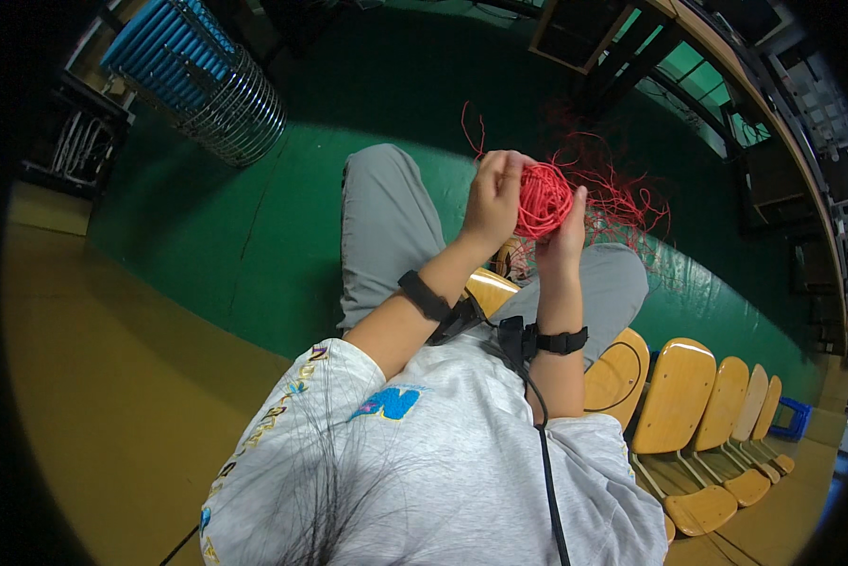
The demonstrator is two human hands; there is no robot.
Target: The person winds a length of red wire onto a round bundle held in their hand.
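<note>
A ball of red cord is held up between my two hands, above the gap between my knees. My right hand cups it from the right and below, with the thumb upright along its side. At the ball's left edge, the bent fingers of my left hand are closed on the cord. A thin loop of red cord sticks up past those fingers. Beyond the ball, a loose tangle of red cord spreads out over the green floor. Part of the ball is hidden by my fingers.
Wooden chairs stand in a row at the lower right. A stack of blue-topped stools with metal legs is at the upper left. A long desk curves along the right. Black straps with a cable circle my forearms.
</note>
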